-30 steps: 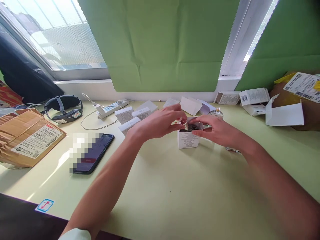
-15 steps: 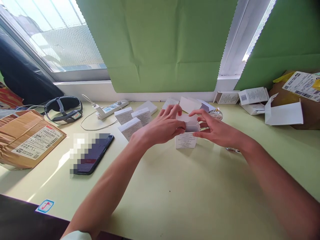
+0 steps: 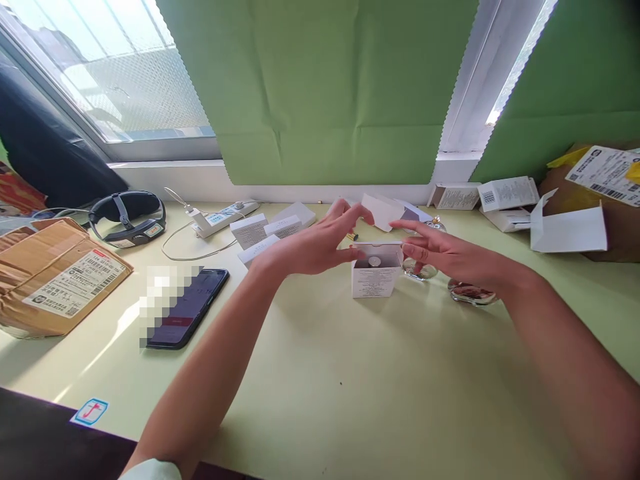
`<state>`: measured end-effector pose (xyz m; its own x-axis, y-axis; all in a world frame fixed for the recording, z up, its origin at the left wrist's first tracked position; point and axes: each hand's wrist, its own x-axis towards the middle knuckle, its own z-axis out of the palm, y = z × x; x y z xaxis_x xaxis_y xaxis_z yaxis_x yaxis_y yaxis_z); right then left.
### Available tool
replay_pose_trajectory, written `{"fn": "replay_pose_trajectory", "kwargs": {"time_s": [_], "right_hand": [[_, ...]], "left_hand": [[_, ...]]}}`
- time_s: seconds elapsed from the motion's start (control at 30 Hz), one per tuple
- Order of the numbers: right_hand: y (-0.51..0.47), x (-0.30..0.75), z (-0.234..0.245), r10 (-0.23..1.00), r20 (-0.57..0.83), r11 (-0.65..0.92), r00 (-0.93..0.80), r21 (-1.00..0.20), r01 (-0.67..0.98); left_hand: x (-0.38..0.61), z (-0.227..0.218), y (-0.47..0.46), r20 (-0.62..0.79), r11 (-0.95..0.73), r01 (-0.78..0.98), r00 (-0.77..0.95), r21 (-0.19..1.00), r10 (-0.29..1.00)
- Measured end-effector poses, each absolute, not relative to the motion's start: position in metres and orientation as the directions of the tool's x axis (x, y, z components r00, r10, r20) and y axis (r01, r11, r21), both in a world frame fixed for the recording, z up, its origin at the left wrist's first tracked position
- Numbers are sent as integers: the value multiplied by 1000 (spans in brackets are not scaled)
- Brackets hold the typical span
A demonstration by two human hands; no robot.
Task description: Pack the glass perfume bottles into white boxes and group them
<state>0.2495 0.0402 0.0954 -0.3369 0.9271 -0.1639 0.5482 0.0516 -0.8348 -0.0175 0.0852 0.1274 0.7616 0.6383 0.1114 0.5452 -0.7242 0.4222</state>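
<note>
A small white carton (image 3: 373,283) with fine print stands upright, its top open. Inside it shows a round silvery top (image 3: 375,262) of something otherwise hidden by the walls. My left hand (image 3: 320,241) is at the carton's left side, thumb at the rim, fingers apart and bent above. On the other side, my right hand (image 3: 440,248) has its fingers spread, the thumb close to the right rim; contact is hard to judge. Behind and under the right hand are a clear rounded glass object (image 3: 419,270) and a shiny reflective one (image 3: 470,294).
Several white cartons (image 3: 249,231) sit left of my hands. A power strip (image 3: 225,219), a phone (image 3: 193,310), a headband device (image 3: 131,223) and a brown parcel (image 3: 65,280) are further left. Opened white boxes (image 3: 570,227) lie at the right, beside another parcel (image 3: 615,200).
My hands have moved apart from over the carton. Its top, earlier covered by flaps and fingers, now shows open with the round silvery top inside. More of the glass objects shows.
</note>
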Motion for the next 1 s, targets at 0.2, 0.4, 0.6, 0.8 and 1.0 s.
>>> {"fn": "replay_pose_trajectory", "kwargs": {"time_s": [0.2,0.4,0.6,0.8,1.0], "right_hand": [[43,249,93,881,-217,22,-420,-869,494],[47,247,85,863,-199,13,-463,-910,414],[50,251,81,848,-216,-24,-484,-928,371],[51,253,78,801,-227,-50,-554,-948,315],[51,250,78,777,-206,-20,-595,-953,303]], "left_hand": [[-20,117,101,-147,-583,591,761,557,631],[-13,109,104,-227,-535,623,746,570,627],[-8,103,105,-179,-542,588,760,600,625],[-5,105,104,-54,-613,506,795,607,604],[-3,103,104,27,-654,478,796,586,605]]}}
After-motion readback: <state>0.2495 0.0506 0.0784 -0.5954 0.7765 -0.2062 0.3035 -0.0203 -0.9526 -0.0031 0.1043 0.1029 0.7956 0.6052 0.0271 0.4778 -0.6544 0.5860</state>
